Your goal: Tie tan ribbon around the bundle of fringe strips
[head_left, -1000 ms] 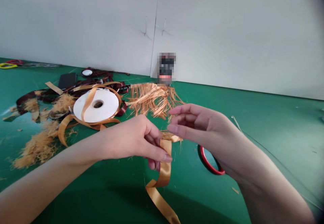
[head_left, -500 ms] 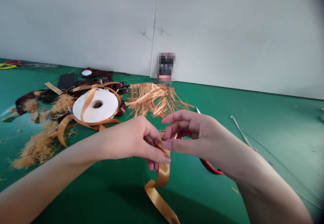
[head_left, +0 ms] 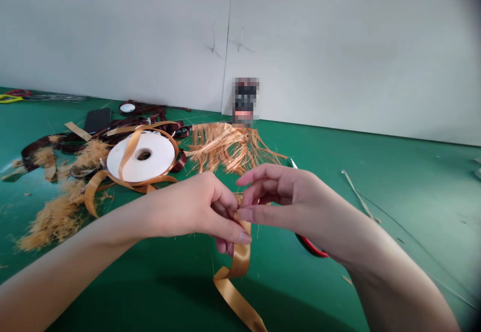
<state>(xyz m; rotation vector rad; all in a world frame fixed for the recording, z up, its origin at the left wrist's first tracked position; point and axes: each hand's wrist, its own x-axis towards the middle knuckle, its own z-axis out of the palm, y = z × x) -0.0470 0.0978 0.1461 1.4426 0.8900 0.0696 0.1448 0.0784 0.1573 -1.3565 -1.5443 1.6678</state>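
Note:
A gold satin ribbon (head_left: 241,261) hangs from my hands, twists once and trails down to the bottom edge of the view. My left hand (head_left: 210,209) pinches it between thumb and fingers. Just above that grip, my right hand (head_left: 280,194) has its thumb and fingertips closed on the ribbon's upper end, its index finger lifted. Fingers partly hide the part between the two hands. Beyond them lies a bundle of frayed gold ribbon strands (head_left: 225,146). Partly covered by my right hand are red-handled scissors (head_left: 313,248), their tip showing above the knuckles.
On the left lies a white ribbon spool (head_left: 161,159) with loose gold ribbon around it, beside fluffy frayed fibre (head_left: 56,222), dark brown ribbon (head_left: 32,154) and a dark flat object (head_left: 97,120). A pixelated object (head_left: 245,101) leans on the white wall (head_left: 338,46). Cord (head_left: 358,194) lies right.
Both hands keep their hold on the ribbon with hardly any movement. The whole view has shifted very slightly.

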